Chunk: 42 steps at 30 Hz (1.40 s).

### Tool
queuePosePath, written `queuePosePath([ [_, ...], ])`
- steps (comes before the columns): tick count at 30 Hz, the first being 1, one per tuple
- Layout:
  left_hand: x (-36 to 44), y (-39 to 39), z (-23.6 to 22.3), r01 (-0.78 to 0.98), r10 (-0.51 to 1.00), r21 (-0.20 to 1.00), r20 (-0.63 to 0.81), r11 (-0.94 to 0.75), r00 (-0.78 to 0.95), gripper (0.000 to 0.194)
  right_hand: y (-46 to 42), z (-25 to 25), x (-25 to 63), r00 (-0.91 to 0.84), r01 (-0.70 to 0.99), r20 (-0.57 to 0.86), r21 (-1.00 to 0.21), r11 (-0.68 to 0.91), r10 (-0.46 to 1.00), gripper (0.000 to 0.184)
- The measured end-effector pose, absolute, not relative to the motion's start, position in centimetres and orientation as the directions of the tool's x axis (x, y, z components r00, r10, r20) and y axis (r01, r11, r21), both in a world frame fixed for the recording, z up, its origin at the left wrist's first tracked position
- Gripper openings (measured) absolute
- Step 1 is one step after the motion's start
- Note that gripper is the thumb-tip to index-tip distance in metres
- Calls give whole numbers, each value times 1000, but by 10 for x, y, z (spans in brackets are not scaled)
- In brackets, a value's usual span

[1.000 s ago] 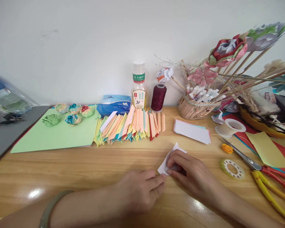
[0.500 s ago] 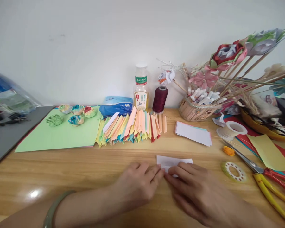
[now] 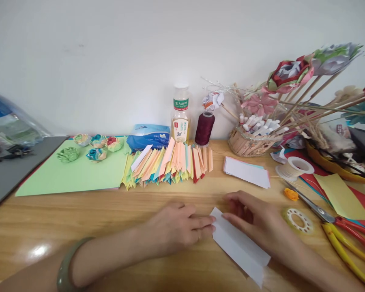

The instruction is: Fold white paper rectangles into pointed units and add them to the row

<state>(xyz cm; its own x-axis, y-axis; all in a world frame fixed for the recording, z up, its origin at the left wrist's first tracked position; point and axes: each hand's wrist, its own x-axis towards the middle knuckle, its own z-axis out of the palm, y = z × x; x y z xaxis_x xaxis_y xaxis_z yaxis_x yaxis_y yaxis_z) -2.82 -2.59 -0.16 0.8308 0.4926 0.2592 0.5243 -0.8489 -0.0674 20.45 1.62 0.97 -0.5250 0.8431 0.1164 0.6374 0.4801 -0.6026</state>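
A white paper strip (image 3: 235, 239) with a crease along it lies slanted on the table, its lower right end nearest me. At its left edge, my left hand (image 3: 182, 225) has its fingertips closed on the paper; the thumb is hidden. My right hand (image 3: 257, 221) is over the upper right edge of the strip, thumb touching or just above it. The right fingers are bent and stand apart from the thumb. Beyond my hands, a row of folded paper pieces (image 3: 170, 162) in several colours stands packed together.
A stack of paper slips (image 3: 246, 172) lies behind my right hand. Tape roll (image 3: 298, 221), scissors (image 3: 322, 213) and thread spool (image 3: 295, 167) are at right. Green sheets (image 3: 73, 178) with paper flowers are at left. A bottle (image 3: 181, 117), maroon thread cone (image 3: 205, 129) and pen basket (image 3: 251, 142) stand behind.
The paper has turned from lying crosswise to slanting down to the right, and more of it shows. My right hand has lifted off its near edge and opened.
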Motion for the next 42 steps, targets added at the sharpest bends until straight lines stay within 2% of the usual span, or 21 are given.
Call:
queuePosePath([
  [3, -25, -29, 1, 530, 481, -148, 269, -835, 834, 25, 15, -1, 202, -573, 654, 26, -587, 477, 819, 8],
  [6, -21, -33, 3, 520, 453, -218, 291, -826, 843, 25, 11, -7, 202, -579, 642, 38, -594, 484, 814, 23],
  [9, -21, -34, 3, 506, 423, -256, 317, -824, 849, 24, 9, -8, 203, -571, 648, 30, -598, 472, 821, 22],
  [13, -23, -29, 2, 508, 405, -268, 358, -818, 841, 23, 8, -2, 201, -538, 667, -19, -621, 412, 843, 12],
  [20, -28, -19, 2, 503, 395, -233, 385, -832, 834, 23, 5, -2, 198, -530, 633, 41, -646, 427, 847, 13],
  [22, -28, -18, 2, 503, 396, -250, 375, -828, 838, 24, 5, -4, 199, -585, 602, 113, -603, 523, 803, 16],
  [25, -28, -18, 1, 494, 391, -261, 358, -830, 848, 24, 6, -7, 201, -663, 569, 248, -448, 690, 707, 20],
  [29, -26, -19, -2, 506, 420, -188, 360, -842, 833, 21, 6, -8, 204, -727, 533, 351, -254, 807, 591, 21],
  [33, -25, -18, -4, 516, 439, -132, 375, -846, 816, 23, 4, -6, 204, -781, 495, 375, -117, 861, 499, 22],
  [38, -27, -17, -2, 496, 415, -171, 357, -851, 837, 28, 3, 0, 202, -792, 502, 364, -71, 862, 491, 27],
  [42, -26, -18, -1, 495, 418, -182, 340, -850, 843, 28, 4, 5, 201, -842, 433, 359, 3, 901, 403, 34],
])
